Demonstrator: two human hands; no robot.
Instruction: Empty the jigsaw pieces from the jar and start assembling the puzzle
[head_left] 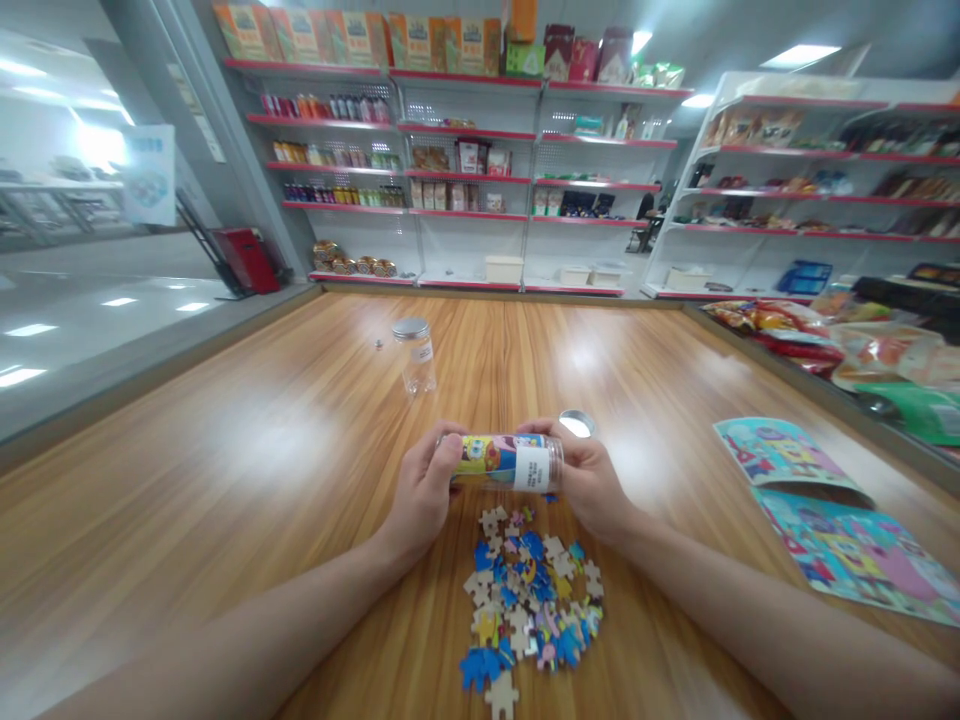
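Observation:
Both hands hold a clear plastic tube [508, 462] lying sideways above the wooden table [262, 470]. The tube has a colourful cartoon picture rolled inside and a white label. My left hand [421, 492] grips its left end with fingers wrapped round it. My right hand [592, 478] grips the right, open end. A heap of jigsaw pieces [525, 600], blue, yellow, pink and plain card, lies on the table just below the tube. A round silver lid [577, 423] lies behind my right hand.
A second clear jar with a silver lid [417, 356] stands further back, with a small object [379, 344] beside it. Two colourful picture sheets [825, 510] lie at the right. Snack bags [840, 345] line the right edge. Stocked shop shelves [465, 160] stand behind.

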